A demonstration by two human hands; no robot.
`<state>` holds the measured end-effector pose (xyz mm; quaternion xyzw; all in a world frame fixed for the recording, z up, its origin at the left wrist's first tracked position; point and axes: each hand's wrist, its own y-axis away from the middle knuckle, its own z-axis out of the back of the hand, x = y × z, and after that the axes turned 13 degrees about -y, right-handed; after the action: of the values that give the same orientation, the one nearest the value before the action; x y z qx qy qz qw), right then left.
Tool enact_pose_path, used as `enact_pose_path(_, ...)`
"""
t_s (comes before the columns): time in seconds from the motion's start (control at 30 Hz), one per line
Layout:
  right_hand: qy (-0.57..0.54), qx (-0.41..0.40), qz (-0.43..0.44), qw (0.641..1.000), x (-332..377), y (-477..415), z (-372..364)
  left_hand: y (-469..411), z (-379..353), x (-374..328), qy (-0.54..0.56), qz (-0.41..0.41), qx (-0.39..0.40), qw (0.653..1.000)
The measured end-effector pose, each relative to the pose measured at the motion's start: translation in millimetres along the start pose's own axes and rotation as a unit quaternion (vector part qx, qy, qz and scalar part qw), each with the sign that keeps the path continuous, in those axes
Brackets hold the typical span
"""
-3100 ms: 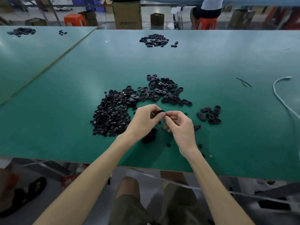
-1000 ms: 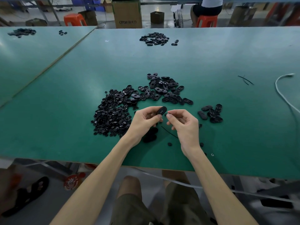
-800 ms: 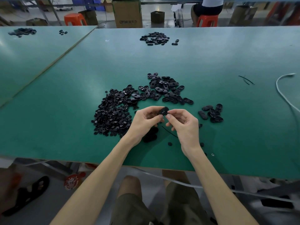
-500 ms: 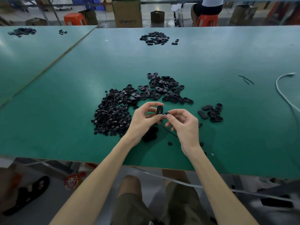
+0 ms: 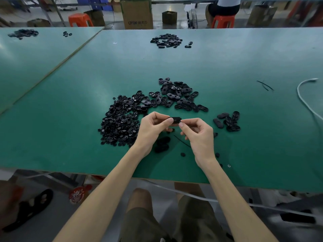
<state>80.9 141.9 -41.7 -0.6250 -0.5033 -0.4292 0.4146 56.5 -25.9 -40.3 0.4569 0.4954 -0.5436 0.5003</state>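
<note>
The table's (image 5: 70, 154) near edge runs across just behind the wrists, so both forearms reach over it from below. The hands are raised a little off the top. The left hand (image 5: 152, 131) is curled, and its thumb and fingertips pinch the left end of the piece (image 5: 175, 119), a small black oval. The right hand (image 5: 199, 137) is curled too, its thumb and forefinger closed on the right end. Whether a smaller part sits between those fingertips is hidden.

The piece lies between the two hands with its long axis left to right, roughly level, and is shared about equally by both. Any pressing or twisting would likely run along that axis, hand against hand.

Under the hands lie a few dark parts (image 5: 161, 144) and a thin black strand (image 5: 181, 141), with stray bits towards the edge.

Just beyond the left hand is the heap of small parts (image 5: 118, 124), so that hand is the nearer one for a refill. Past the piece is the spread of ovals (image 5: 176, 96). A small group (image 5: 227, 121) sits near the right hand, with bare green all round it for setting things down.

A white cable (image 5: 302, 100) curves well off to the right. Another pile (image 5: 166, 41) lies near the far edge, and a box (image 5: 137, 13) stands on the floor beyond.
</note>
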Motion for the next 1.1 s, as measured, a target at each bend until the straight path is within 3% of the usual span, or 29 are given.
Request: enact_pose_path(1.1, 0.052, -0.011, 0.007, 0.999, 2.5, 0.9, -2.9, 3.1, -1.3, -6.1, 0.001, 0.0, 0.039, 0.999)
